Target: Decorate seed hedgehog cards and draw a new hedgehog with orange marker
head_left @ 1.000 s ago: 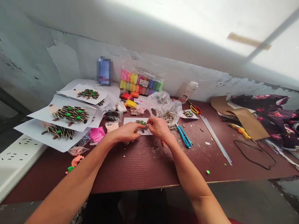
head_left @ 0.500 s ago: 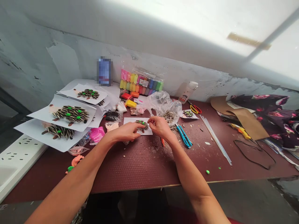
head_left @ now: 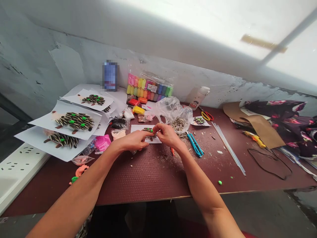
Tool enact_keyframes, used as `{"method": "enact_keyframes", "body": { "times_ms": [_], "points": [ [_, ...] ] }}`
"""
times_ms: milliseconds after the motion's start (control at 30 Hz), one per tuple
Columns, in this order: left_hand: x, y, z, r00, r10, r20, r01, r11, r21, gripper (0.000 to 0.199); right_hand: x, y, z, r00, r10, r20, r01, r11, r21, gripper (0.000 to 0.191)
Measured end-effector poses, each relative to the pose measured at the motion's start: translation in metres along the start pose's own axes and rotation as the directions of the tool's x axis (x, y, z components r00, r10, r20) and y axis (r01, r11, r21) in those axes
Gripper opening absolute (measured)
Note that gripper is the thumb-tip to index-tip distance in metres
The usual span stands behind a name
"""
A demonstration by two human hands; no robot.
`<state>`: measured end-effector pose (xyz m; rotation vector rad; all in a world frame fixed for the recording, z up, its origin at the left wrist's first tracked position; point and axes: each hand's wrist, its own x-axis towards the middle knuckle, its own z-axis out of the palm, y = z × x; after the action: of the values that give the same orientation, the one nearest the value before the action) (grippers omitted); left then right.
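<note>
Maroon table top, finely textured, littered w/ husks & scraps, against scuffed grey wall. Centre: small seed picture on white card, long axis approx. 3–9 o'clock, partly hidden by fingers. L hand lies at its 7–8 o'clock, R hand at its 3 o'clock; fingers of both curled in, tips close together over seeds, grip nearly closed; exact hold can't tell. Around: crumpled clear bag of striped sunflower seeds at 1 o'clock; soft-clay pack, multicoloured blocks, at 12; yellow-and-red scissors at 2; blue knives at 3; clear glue sticks further out at 3; larger seed pictures on paper sheets at 9, glossy rows dotted w/ green clay.
</note>
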<state>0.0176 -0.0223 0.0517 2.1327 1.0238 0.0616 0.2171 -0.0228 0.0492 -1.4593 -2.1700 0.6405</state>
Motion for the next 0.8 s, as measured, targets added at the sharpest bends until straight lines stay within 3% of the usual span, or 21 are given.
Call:
{"method": "enact_keyframes", "body": {
  "times_ms": [433,800],
  "points": [
    [-0.0022,0.0036,-0.0019,0.997,-0.005,-0.076,0.006,1.0,0.023,0.061,-0.0005,-0.0011,-0.0014,0.999,0.035,0.03,-0.033,0.996,-0.083,0.027],
    [-0.0019,0.001,-0.0007,0.999,0.0,-0.048,0.001,1.0,0.014,0.063,-0.0012,-0.0044,-0.0022,0.997,0.067,0.044,-0.06,0.99,-0.13,0.028]
  ]
}}
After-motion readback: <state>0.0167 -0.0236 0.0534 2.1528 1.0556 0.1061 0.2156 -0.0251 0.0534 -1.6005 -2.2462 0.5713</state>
